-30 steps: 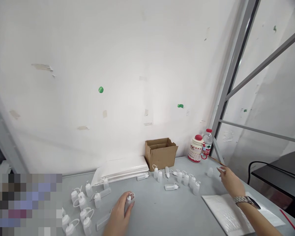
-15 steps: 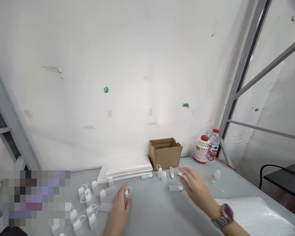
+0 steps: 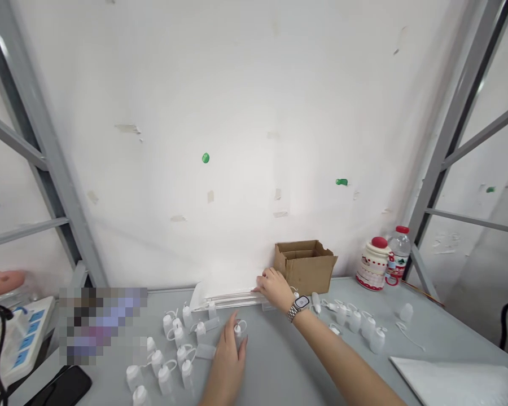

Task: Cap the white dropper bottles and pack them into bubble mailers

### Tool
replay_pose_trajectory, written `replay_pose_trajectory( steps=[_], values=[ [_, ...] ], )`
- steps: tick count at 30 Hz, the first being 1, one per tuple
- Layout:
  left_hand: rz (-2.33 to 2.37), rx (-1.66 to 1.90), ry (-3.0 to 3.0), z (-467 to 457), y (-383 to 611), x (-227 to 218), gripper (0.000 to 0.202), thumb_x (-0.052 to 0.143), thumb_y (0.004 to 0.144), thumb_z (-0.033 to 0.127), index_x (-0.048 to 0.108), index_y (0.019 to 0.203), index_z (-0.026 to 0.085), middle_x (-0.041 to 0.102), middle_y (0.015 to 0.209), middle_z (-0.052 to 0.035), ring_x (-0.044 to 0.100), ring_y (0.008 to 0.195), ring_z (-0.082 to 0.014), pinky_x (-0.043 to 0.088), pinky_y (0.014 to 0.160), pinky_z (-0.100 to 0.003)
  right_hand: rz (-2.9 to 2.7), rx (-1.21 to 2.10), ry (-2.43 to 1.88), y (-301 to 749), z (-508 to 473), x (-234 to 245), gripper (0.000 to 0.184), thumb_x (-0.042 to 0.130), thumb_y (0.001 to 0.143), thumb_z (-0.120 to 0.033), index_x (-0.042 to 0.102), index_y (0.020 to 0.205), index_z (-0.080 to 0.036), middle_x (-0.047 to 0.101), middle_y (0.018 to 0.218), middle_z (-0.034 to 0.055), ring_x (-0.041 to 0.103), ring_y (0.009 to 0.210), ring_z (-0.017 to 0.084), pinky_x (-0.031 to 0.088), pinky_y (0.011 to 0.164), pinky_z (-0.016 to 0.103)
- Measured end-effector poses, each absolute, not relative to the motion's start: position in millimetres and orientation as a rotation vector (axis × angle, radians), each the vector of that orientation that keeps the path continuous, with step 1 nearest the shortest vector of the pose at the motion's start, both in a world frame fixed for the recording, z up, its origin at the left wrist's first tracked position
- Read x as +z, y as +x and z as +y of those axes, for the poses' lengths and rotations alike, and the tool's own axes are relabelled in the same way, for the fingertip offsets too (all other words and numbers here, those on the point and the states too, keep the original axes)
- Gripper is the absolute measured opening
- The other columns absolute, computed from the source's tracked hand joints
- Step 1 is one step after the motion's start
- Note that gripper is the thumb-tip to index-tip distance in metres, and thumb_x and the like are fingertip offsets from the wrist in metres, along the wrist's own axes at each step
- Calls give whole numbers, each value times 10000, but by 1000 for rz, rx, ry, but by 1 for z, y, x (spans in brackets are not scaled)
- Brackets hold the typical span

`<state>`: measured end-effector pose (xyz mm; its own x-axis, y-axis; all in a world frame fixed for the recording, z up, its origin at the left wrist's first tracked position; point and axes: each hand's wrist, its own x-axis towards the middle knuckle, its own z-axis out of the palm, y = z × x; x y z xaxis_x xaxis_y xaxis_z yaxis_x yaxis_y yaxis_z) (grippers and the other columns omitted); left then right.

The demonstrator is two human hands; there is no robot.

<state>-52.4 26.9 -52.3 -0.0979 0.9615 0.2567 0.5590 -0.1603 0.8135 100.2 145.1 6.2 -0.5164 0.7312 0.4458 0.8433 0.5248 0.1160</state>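
Note:
My left hand [image 3: 230,356] rests on the grey table [image 3: 279,366], its fingers closed around a small white plastic bottle [image 3: 238,329] with a looped cap. My right hand [image 3: 274,287], a metal watch on the wrist, reaches across to the right end of a stack of white flat bags [image 3: 228,290] by the wall. Its fingers curl onto the stack's edge. A small clear tube lies just beside that hand. More small white bottles [image 3: 175,349] stand in a loose group left of my left hand.
An open cardboard box [image 3: 305,265] stands against the wall, with a red-lidded jar [image 3: 373,264] and a water bottle [image 3: 398,248] to its right. Several more bottles [image 3: 359,324] lie right of my arm. White sheet [image 3: 461,380] at front right; black phone [image 3: 63,386] and a device at left.
My right hand swept from the far right of the table leftward to the stack of white bags. The view turned left. My left hand stayed on its bottle.

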Motion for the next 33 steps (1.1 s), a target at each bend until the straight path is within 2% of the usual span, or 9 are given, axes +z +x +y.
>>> replay_pose_trajectory(
  steps=[7,16,22,27,30,33],
  values=[
    [1744,1306,1828,21,-50,-46,442,398,811,275,387,1240,171,477,1247,-146,430,1187,-258,352,982,-488,-2581,-614,-1058,95,145,9,221,485,866,-306,588,937,-124,586,889,88,503,868,206,360,747,317],
    [1789,1475,2036,15,-47,-39,368,408,824,231,467,1188,234,522,1184,-98,490,1126,-235,438,924,-464,-2527,-717,-965,92,147,4,279,504,843,-397,605,887,-141,596,847,73,513,801,195,356,701,304],
    [1762,1465,2097,13,-46,-39,342,392,829,214,501,1154,220,551,1140,-102,531,1079,-224,478,884,-433,-2370,-774,-1025,92,153,-1,165,466,872,-196,609,845,-118,596,791,87,503,744,202,339,644,313],
    [1778,1510,2193,11,-46,-40,301,422,816,212,566,1080,228,584,1080,-99,563,1015,-226,493,842,-409,-2212,-762,-1043,95,154,12,220,403,871,-103,612,806,-124,596,743,92,485,696,197,332,618,320],
    [1815,1423,2232,12,-46,-42,296,451,795,214,585,1059,228,589,1094,-102,569,1002,-238,493,826,-415,-2069,-708,-1061,100,142,29,244,368,894,-143,608,853,-126,598,755,92,487,706,192,352,651,325],
    [1816,1199,2228,15,-47,-42,268,436,790,185,614,990,209,626,1013,-90,592,949,-232,493,805,-400,-1901,-637,-1090,107,114,48,267,322,914,-179,583,911,-124,595,834,107,502,773,189,380,713,326]
  ],
)
